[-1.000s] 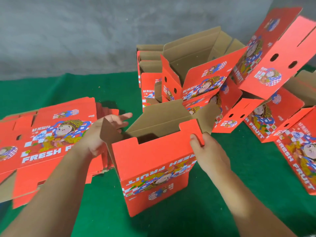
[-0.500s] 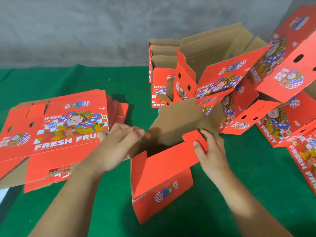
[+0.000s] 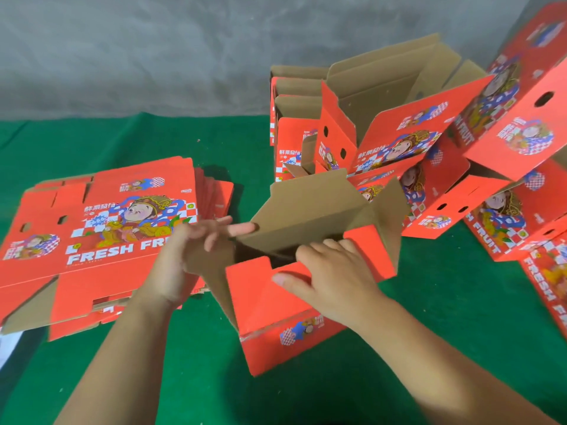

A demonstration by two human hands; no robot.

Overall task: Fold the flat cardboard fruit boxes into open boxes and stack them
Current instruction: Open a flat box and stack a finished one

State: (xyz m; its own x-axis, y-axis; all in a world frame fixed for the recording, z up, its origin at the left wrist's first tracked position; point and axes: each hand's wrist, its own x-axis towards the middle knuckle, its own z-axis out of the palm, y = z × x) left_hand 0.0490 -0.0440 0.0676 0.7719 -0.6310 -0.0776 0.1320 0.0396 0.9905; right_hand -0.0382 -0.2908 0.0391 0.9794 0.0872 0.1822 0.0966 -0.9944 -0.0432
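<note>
I see my right hand (image 3: 334, 280) lying across the near red flap of the half-formed box (image 3: 294, 302), fingers fairly straight and pressing the flap down toward the dark opening, thumb spread along the red panel; that grip is flat on the cardboard, not curled round it. My left hand (image 3: 184, 259) is at the box's left corner, fingers (image 3: 242, 230) extended and loosely spread, their tips touching the brown inner edge of the far wall, so this grip is apart too and clamps nothing. The box stands in the middle of the green counter (image 3: 184, 378), near me, tilted a little, its brown far flap and right side flap standing up. Just left of it lies the stack of flat boxes (image 3: 101, 240), printed side up. Behind and to the right is the pile of folded boxes (image 3: 399, 142), leaning against one another. Compared with half a second ago, my right hand has moved from pinching the flap's right corner to lying over the flap's middle, and the flap is bent further inward; my left hand has straightened toward the far wall.
</note>
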